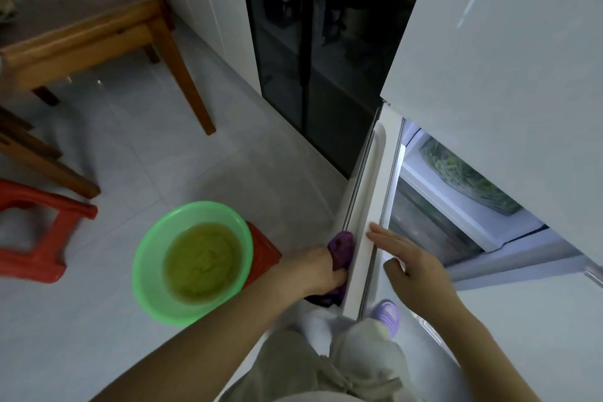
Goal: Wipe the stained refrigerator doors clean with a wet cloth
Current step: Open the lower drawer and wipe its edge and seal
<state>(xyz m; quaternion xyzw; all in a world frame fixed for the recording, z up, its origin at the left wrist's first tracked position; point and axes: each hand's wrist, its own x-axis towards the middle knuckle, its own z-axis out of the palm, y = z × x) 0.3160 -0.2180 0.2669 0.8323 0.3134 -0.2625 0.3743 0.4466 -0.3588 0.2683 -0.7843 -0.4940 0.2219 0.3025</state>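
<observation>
Head view: left hand [321, 268] grips a bunched purple cloth [341, 246], seemingly soft and limp, on the door edge [368, 206]; right hand [414, 264] rests flat.

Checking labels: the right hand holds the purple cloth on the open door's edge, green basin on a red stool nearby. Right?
Not quite: the head view shows the left hand holding the purple cloth on the open door's edge; the right hand lies flat on that door, holding nothing. The green basin does sit on a red stool nearby.
</observation>
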